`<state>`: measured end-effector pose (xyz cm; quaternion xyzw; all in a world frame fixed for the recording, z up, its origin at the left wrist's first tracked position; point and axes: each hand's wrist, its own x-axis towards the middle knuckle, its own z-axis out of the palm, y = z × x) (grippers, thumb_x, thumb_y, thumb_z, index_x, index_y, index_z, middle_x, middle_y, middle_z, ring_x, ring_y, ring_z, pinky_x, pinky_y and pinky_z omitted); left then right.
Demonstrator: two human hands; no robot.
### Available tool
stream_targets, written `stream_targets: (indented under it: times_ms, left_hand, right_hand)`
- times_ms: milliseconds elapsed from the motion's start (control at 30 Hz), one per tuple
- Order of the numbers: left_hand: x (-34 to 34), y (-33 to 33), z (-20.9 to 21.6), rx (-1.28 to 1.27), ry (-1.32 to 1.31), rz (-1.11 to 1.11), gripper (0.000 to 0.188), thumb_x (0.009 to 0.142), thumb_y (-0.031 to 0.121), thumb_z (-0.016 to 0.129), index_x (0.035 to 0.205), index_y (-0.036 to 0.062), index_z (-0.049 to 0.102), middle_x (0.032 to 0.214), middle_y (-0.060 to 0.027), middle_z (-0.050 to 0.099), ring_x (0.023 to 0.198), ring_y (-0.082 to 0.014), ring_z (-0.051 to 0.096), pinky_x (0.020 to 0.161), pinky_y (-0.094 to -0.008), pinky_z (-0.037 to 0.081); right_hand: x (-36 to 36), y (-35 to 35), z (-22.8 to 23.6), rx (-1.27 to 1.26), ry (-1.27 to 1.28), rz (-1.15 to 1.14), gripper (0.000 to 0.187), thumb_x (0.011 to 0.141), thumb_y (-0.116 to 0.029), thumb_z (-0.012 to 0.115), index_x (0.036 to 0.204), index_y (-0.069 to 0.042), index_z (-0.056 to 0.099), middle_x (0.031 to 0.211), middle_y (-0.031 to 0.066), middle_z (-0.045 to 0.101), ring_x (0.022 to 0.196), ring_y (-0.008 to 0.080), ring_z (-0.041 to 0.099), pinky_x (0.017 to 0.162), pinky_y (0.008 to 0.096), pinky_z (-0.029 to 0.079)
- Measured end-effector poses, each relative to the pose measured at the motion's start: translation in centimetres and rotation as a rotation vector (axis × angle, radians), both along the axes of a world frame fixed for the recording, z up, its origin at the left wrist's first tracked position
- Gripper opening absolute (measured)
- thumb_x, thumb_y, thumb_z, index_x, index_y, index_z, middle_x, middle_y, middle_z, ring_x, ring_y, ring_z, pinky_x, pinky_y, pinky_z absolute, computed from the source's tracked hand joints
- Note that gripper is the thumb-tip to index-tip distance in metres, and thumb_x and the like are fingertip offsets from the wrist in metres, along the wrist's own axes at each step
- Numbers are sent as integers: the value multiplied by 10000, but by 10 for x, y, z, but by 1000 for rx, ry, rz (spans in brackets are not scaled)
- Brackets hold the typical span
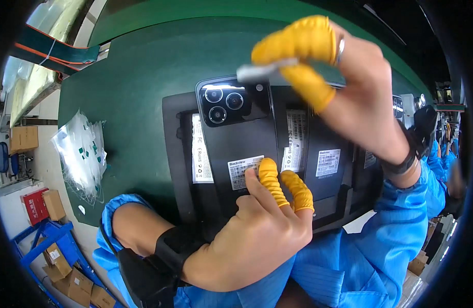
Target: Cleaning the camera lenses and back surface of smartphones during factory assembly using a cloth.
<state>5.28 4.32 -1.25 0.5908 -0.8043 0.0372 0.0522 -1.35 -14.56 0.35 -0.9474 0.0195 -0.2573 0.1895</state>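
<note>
A black smartphone (257,136) lies back up and slightly askew over a black tray, with three round camera lenses at its far end and a white label (241,177) on its back. My left hand (257,231), yellow finger cots on two fingers, is closed at the phone's right side, its thumb against the label. Above the phone's camera end, my right hand (344,72) pinches a small whitish piece (262,71), too smeared by motion to name. That hand also wears yellow finger cots, and a ring.
The black tray (172,138) holds more phones, such as the labelled phone (318,185) to the right. It rests on a green table mat (128,66). Clear plastic film pieces (82,154) lie at the left edge. Cardboard boxes (67,267) stand on a blue rack below left.
</note>
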Motion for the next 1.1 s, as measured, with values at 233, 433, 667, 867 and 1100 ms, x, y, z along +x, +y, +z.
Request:
stream_targets:
  times_ms: [233,433,667,867,1100]
  left_hand:
    - [0,0,-1,-17,13,10,222,753,166,612,918,29,668,814,-255,659,739,-310,676,409,-237,475]
    - [-1,1,0,-3,4,23,218,763,181,617,913,29,662,817,-248,658,731,-303,674,402,-240,472]
    - [0,1,-3,-27,-7,11,233,768,196,625,927,31,663,799,-239,660,733,-311,674,401,-244,473]
    - [0,0,-2,-32,-49,-9,234,766,201,628,929,37,666,790,-236,663,732,-308,674,397,-246,470]
    - [2,0,-4,-40,-39,-5,245,760,205,630,928,31,666,795,-238,657,739,-305,674,386,-240,458]
  right_hand:
    - [0,-4,-23,-148,117,264,281,626,43,700,903,6,670,917,136,657,891,309,621,797,404,487]
    - [-12,-9,-8,-134,117,245,223,696,42,681,908,-25,683,902,97,679,855,284,632,783,380,478]
    - [0,-3,-28,-200,52,181,337,616,-12,723,951,-25,687,1006,92,660,918,285,597,785,377,474]
    - [1,-5,-31,-175,45,145,428,610,-1,726,1034,-22,667,1016,112,650,932,302,595,815,394,473]
    - [-17,4,-28,-205,169,240,356,643,-22,678,997,19,678,1077,144,643,987,308,611,821,402,490]
